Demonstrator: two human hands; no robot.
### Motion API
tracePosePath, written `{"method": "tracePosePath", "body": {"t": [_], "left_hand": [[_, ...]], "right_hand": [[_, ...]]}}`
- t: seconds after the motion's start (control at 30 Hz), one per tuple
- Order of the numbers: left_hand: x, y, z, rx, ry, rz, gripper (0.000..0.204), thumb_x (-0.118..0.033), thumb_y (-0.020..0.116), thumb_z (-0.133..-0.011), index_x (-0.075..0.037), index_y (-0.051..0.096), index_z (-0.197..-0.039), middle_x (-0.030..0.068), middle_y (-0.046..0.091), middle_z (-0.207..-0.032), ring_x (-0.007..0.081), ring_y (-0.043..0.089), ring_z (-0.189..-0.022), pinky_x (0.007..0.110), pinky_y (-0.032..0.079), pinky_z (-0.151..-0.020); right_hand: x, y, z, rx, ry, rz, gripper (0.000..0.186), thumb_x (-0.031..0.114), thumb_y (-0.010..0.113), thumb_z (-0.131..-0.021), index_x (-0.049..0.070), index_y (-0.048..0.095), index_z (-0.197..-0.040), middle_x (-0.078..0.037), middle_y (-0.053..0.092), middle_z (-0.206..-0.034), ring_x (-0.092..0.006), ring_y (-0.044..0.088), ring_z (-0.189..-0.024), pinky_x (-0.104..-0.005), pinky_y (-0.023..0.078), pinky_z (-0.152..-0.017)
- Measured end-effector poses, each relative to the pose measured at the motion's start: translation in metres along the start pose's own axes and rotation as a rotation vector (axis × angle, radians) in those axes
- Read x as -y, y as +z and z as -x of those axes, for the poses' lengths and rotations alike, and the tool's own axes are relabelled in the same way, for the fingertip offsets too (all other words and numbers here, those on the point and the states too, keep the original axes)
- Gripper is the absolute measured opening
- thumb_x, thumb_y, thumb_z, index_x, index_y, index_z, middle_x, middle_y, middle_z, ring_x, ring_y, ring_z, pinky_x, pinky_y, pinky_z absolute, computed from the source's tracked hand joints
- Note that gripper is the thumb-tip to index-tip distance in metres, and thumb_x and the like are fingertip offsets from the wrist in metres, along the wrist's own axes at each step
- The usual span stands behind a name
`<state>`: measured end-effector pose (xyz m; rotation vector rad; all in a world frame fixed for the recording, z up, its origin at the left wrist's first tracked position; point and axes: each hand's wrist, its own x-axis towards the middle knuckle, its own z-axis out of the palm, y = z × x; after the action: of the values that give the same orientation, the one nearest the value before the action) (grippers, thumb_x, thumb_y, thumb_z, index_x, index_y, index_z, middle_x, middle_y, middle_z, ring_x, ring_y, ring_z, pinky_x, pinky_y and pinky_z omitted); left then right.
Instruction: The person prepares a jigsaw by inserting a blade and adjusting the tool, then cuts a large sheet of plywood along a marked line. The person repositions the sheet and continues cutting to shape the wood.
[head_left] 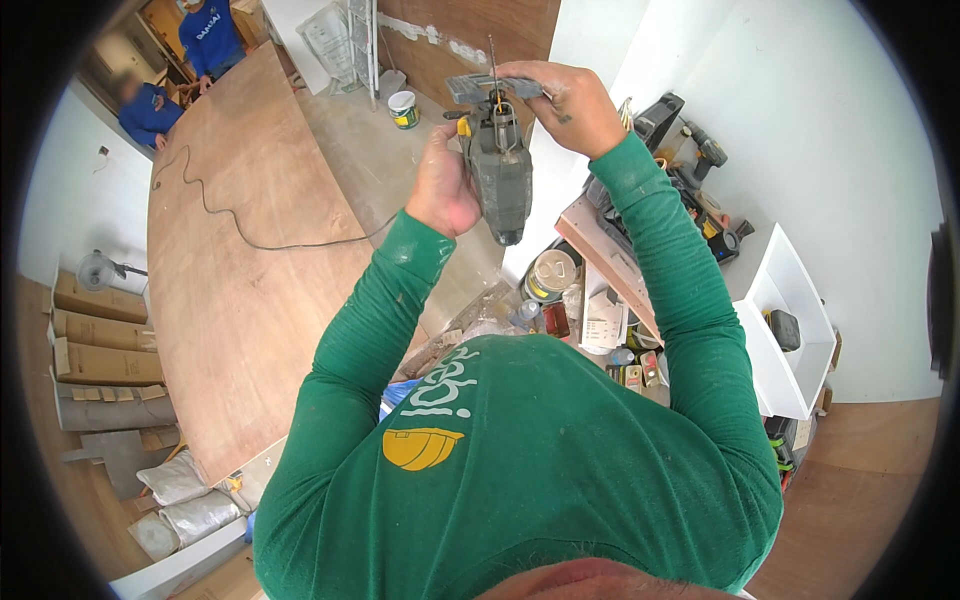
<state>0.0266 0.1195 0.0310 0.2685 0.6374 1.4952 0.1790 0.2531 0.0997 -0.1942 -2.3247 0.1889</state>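
Note:
A dark jigsaw (502, 185) is held up in front of me, its thin blade (492, 60) pointing away and its grey base plate (470, 88) at the far end. My left hand (447, 188) is closed round the left side of the tool's body, near a yellow part; its fingers are mostly hidden behind the tool. At the right end of the base plate, my right hand (572, 105) grips the plate's edge with bent fingers. A dark cord (240, 232) runs across the large plywood sheet (250, 330) toward my left forearm.
Two people in blue tops (212, 38) stand at the sheet's far left end. A paint bucket (403, 110) and a ladder (362, 45) stand ahead. To my right are a cordless drill (706, 148), a wooden bench edge (615, 265), a tin (551, 272) and a white open box (795, 320).

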Motion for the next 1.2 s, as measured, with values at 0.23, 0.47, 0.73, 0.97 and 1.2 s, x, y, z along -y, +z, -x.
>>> {"method": "tracePosePath", "body": {"t": [0.23,0.47,0.73,0.97,1.2], "left_hand": [[0.000,0.007,0.013,0.020,0.046,0.022,0.077,-0.060,0.038,-0.101,0.007,0.053,-0.136,0.0235,0.066,-0.123,0.0424,0.065,-0.117,0.056,0.050,-0.106],[0.005,0.006,0.013,0.031,0.073,-0.016,0.069,-0.058,0.036,-0.106,0.003,0.057,-0.132,0.0210,0.068,-0.118,0.0418,0.067,-0.113,0.054,0.053,-0.102],[0.009,0.003,0.019,0.041,0.050,0.046,0.059,-0.050,0.036,-0.107,-0.002,0.059,-0.132,0.0199,0.069,-0.114,0.0448,0.068,-0.108,0.060,0.055,-0.097],[0.014,-0.007,0.020,0.062,0.015,0.060,0.053,-0.047,0.039,-0.107,-0.003,0.059,-0.129,0.0198,0.068,-0.113,0.0444,0.069,-0.105,0.061,0.057,-0.094],[0.015,-0.021,0.009,0.024,0.035,0.027,0.045,-0.036,0.032,-0.112,-0.001,0.059,-0.123,0.0206,0.068,-0.111,0.0422,0.069,-0.102,0.060,0.057,-0.093]], "right_hand": [[0.004,-0.002,0.001,-0.015,-0.047,-0.031,0.058,-0.012,0.066,-0.078,0.015,0.071,-0.128,-0.010,0.075,-0.121,-0.0311,0.073,-0.093,-0.0355,0.060,-0.079],[0.013,-0.004,0.001,0.046,-0.001,-0.039,0.060,-0.014,0.065,-0.076,0.014,0.071,-0.129,-0.009,0.075,-0.123,-0.0308,0.074,-0.103,-0.0355,0.062,-0.087],[0.022,-0.001,0.003,-0.003,-0.125,-0.049,0.059,-0.015,0.063,-0.075,0.013,0.071,-0.126,-0.008,0.074,-0.125,-0.0308,0.072,-0.111,-0.0381,0.061,-0.095],[0.026,0.002,0.004,0.035,-0.188,-0.088,0.062,-0.017,0.060,-0.072,0.012,0.071,-0.126,-0.008,0.074,-0.126,-0.0327,0.071,-0.114,-0.0389,0.060,-0.098],[0.015,0.009,0.011,0.114,-0.034,-0.101,0.057,-0.011,0.065,-0.077,0.013,0.069,-0.129,-0.009,0.074,-0.123,-0.0341,0.072,-0.104,-0.0374,0.060,-0.091]]}}
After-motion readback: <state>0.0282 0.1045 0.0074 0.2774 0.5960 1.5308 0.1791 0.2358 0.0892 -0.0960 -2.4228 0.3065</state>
